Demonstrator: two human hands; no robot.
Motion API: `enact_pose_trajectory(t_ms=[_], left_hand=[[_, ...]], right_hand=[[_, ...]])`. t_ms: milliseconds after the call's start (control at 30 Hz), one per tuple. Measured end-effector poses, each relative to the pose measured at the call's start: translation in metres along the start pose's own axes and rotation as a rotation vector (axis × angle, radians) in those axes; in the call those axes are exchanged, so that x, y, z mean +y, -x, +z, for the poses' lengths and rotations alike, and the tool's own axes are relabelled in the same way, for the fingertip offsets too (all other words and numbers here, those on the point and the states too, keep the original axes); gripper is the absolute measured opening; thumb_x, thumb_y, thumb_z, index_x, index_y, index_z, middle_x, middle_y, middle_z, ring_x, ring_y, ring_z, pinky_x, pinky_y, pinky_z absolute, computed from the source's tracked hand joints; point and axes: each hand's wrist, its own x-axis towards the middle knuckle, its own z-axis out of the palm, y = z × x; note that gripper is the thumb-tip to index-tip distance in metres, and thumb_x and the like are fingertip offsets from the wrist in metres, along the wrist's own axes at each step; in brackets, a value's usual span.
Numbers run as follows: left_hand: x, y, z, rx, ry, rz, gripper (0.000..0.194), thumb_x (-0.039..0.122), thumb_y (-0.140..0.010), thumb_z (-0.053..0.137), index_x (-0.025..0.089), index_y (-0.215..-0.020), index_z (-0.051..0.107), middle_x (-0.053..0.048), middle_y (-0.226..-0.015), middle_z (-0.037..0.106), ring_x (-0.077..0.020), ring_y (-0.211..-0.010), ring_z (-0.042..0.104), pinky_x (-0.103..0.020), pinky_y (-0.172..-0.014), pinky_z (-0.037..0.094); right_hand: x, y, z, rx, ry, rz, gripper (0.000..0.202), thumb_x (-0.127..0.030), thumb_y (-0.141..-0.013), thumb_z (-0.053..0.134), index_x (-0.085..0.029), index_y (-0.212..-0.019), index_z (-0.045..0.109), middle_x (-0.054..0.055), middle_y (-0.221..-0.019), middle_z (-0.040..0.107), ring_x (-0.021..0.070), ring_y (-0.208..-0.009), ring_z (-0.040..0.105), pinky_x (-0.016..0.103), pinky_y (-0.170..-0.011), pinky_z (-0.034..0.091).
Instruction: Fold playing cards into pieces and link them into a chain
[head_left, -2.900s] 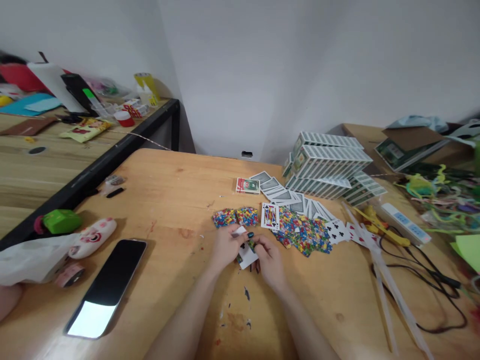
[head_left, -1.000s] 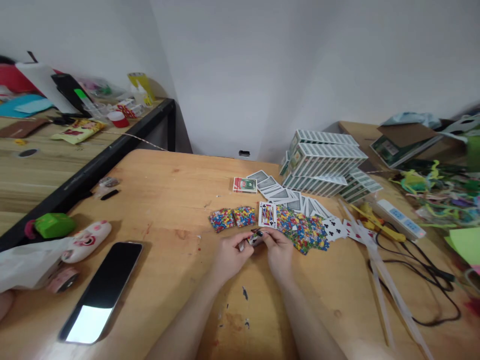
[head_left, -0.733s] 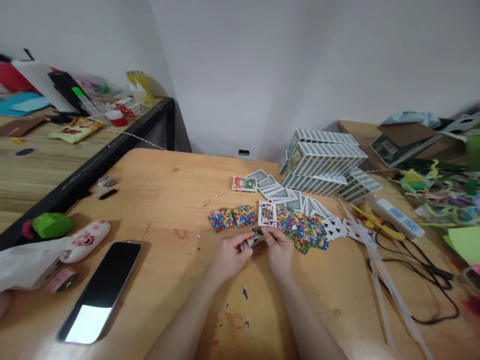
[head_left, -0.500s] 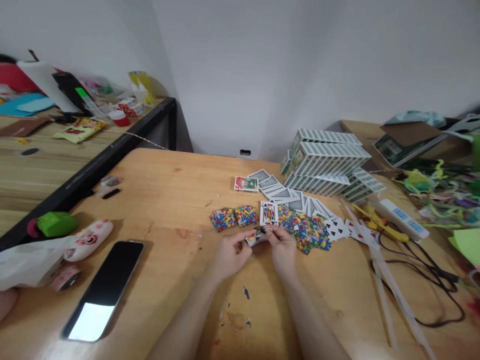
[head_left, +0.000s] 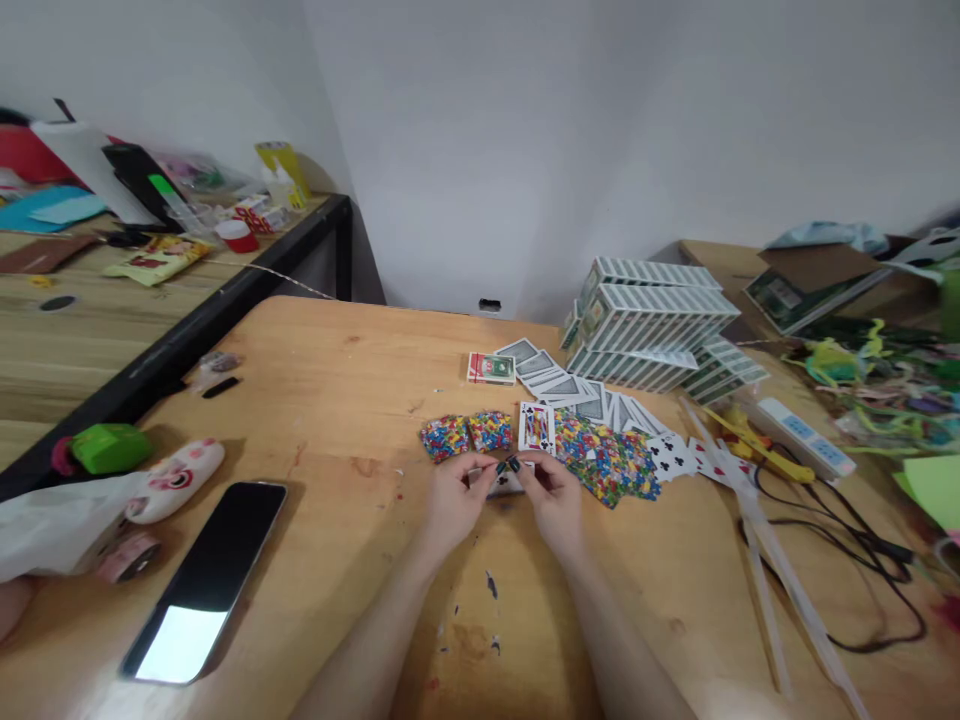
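A playing card was held fast at a wooden table

The scuffed tabletop, flecked with paint and scraps, ran up to a plain pale wall, with a second table crowded with supplies off to the left. A phone lay on the near left, and a stack of green-striped boxes rose at the far right, behind a spread of face-down cards. A face card with club pips rested beside a row of multicoloured cards.

Less than three seconds earlier, the playing card had tilted its face toward the camera, closer to the person; by this moment it was foreshortened, and the dark-nailed thumbs had come together, while the face card had stayed put.

The left hand and the right hand clamped the playing card from either side, its white face showing below the thumbs, just short of the face card; whether it touched the tabletop could not be told
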Motion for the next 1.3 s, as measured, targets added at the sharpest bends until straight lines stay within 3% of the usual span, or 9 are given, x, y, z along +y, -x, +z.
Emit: enact_pose_trajectory(t_ms=[233, 433, 600, 767, 1067, 1200, 1300], left_hand=[[0.004, 0.001, -0.001, -0.001, 0.028, 0.002, 0.013, 0.023, -0.069, 0.058, 0.016, -0.074, 0.068, -0.002, -0.069, 0.067, -0.0134, -0.062, 0.059, -0.021, -0.057, 0.045], [0.001, 0.000, 0.000, -0.020, 0.055, -0.075, 0.014, 0.023, -0.068, 0.058, 0.016, -0.074, 0.068, -0.002, -0.069, 0.067, -0.0127, -0.060, 0.059, -0.021, -0.053, 0.044], [-0.002, -0.002, -0.001, -0.084, 0.093, -0.106, 0.017, 0.028, -0.068, 0.058, 0.015, -0.076, 0.068, -0.001, -0.066, 0.065, -0.0104, -0.053, 0.054, -0.019, -0.047, 0.038], [0.000, -0.003, -0.003, -0.091, 0.124, -0.172, 0.018, 0.027, -0.066, 0.060, 0.014, -0.075, 0.068, 0.000, -0.060, 0.062, -0.0091, -0.049, 0.050, -0.018, -0.045, 0.035], [0.003, -0.002, -0.003, -0.075, 0.059, -0.100, 0.016, 0.028, -0.068, 0.059, 0.016, -0.074, 0.067, -0.002, -0.068, 0.066, -0.0125, -0.061, 0.056, -0.020, -0.054, 0.041], [0.003, 0.001, 0.001, -0.100, 0.069, -0.058, 0.017, 0.027, -0.069, 0.059, 0.015, -0.075, 0.068, -0.004, -0.072, 0.067, -0.0140, -0.066, 0.059, -0.021, -0.058, 0.043], [0.009, 0.005, 0.003, -0.125, 0.081, -0.097, 0.022, 0.026, -0.071, 0.056, 0.014, -0.083, 0.069, -0.004, -0.067, 0.065, -0.0113, -0.055, 0.054, -0.019, -0.050, 0.039]], right_hand=[[0.000, -0.001, -0.004, -0.082, 0.074, -0.061, 0.013, -0.028, -0.073, 0.058, -0.019, -0.078, 0.066, 0.006, -0.079, 0.065, 0.0175, -0.073, 0.058, 0.028, -0.066, 0.045], [0.001, -0.001, -0.006, -0.065, 0.128, 0.087, 0.015, -0.029, -0.069, 0.060, -0.017, -0.072, 0.067, 0.003, -0.067, 0.063, 0.0141, -0.057, 0.053, 0.024, -0.053, 0.040], [-0.002, -0.001, -0.009, -0.109, 0.032, 0.223, 0.018, -0.030, -0.068, 0.060, -0.015, -0.074, 0.067, 0.001, -0.059, 0.060, 0.0115, -0.050, 0.047, 0.022, -0.046, 0.037], [-0.003, -0.002, -0.011, -0.155, -0.014, 0.286, 0.019, -0.027, -0.068, 0.057, -0.015, -0.077, 0.068, 0.002, -0.062, 0.061, 0.0111, -0.050, 0.049, 0.021, -0.045, 0.038], [-0.003, -0.001, -0.010, -0.187, 0.049, 0.156, 0.018, -0.030, -0.070, 0.058, -0.015, -0.078, 0.065, 0.001, -0.063, 0.060, 0.0119, -0.051, 0.048, 0.022, -0.047, 0.037], [-0.003, -0.002, -0.008, -0.130, 0.060, 0.162, 0.017, -0.032, -0.070, 0.058, -0.016, -0.072, 0.065, 0.002, -0.062, 0.061, 0.0137, -0.054, 0.051, 0.023, -0.050, 0.039], [-0.002, -0.003, -0.009, -0.072, 0.030, 0.179, 0.016, -0.032, -0.069, 0.059, -0.016, -0.070, 0.063, 0.001, -0.060, 0.060, 0.0133, -0.054, 0.051, 0.023, -0.051, 0.039]])
